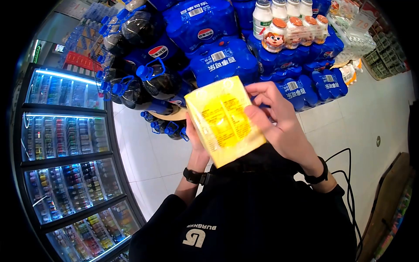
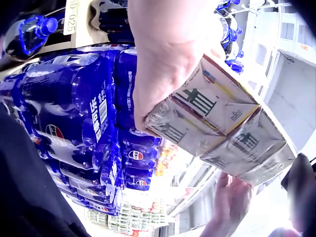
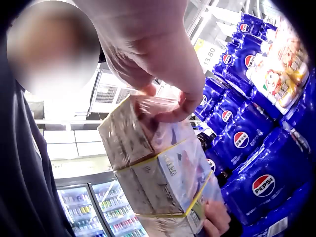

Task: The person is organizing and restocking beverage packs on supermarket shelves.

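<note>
A shrink-wrapped pack of cartons with a bright yellow printed face is held up in front of the chest. My right hand grips its right side, with the thumb over the yellow face. On the opposite side my left hand holds the edge, its fingers partly hidden behind the pack. In the left wrist view, my left hand curls round a corner of the wrapped cartons, whose pale sides carry green marks. The right wrist view has my right hand bent over the film-covered end of the pack.
Blue shrink-wrapped Pepsi packs are stacked ahead, topped by small orange-capped bottles. Large dark cola bottles with blue caps stand on the left. Lit drinks coolers line the left side. Black cables hang at the right.
</note>
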{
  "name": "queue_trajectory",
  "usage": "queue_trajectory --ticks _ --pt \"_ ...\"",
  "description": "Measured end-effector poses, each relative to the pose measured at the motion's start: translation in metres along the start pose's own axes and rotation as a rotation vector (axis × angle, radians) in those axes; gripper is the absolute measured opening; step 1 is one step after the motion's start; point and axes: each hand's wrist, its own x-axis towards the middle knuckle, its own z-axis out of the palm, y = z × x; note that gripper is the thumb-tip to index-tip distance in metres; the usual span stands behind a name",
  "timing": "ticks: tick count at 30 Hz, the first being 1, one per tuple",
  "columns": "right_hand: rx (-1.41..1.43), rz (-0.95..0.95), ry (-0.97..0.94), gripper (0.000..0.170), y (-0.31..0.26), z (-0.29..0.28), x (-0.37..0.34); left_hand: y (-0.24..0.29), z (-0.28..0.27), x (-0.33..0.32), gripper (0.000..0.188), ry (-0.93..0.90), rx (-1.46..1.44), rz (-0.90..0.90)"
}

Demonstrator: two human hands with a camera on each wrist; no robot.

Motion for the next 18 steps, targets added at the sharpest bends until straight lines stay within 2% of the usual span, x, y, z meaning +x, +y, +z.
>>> queue_trajectory --ticks 3,4,5,8,9,12,13,16,18 --pt "-0.249 -0.164 0.11 0.063 0.02 -0.003 -0.006 0.017 0.01 0.004 0.069 0.107 0.127 0.071" --pt "-0.319 -0.21 0.138 0.066 0.021 -0.003 -0.009 0.024 0.012 0.006 0.066 0.102 0.193 0.043" --pt "-0.229 0.01 0.086 0.074 0.014 -0.006 -0.011 0.031 0.014 0.006 0.065 0.135 0.284 0.033" --pt "-0.042 0.163 0.14 0.078 0.052 -0.005 -0.008 0.042 0.031 0.008 0.06 0.266 0.566 -0.033" --pt "0.03 0.225 0.139 0.073 0.063 -0.007 -0.009 0.044 0.039 0.008 0.058 0.317 0.659 -0.062" --pt "0.378 0.434 0.162 0.065 0.092 -0.014 -0.009 0.045 0.057 0.0 0.065 0.319 0.812 -0.131" --pt "0.519 0.389 0.167 0.057 0.092 -0.012 -0.012 0.045 0.046 0.0 0.062 0.245 0.912 -0.063" --pt "0.815 0.474 0.207 0.054 0.111 -0.016 -0.02 0.052 0.048 -0.001 0.057 -0.044 0.867 0.071" --pt "0.955 0.4 0.159 0.049 0.117 -0.015 -0.022 0.053 0.052 0.001 0.053 -0.106 0.787 0.105"
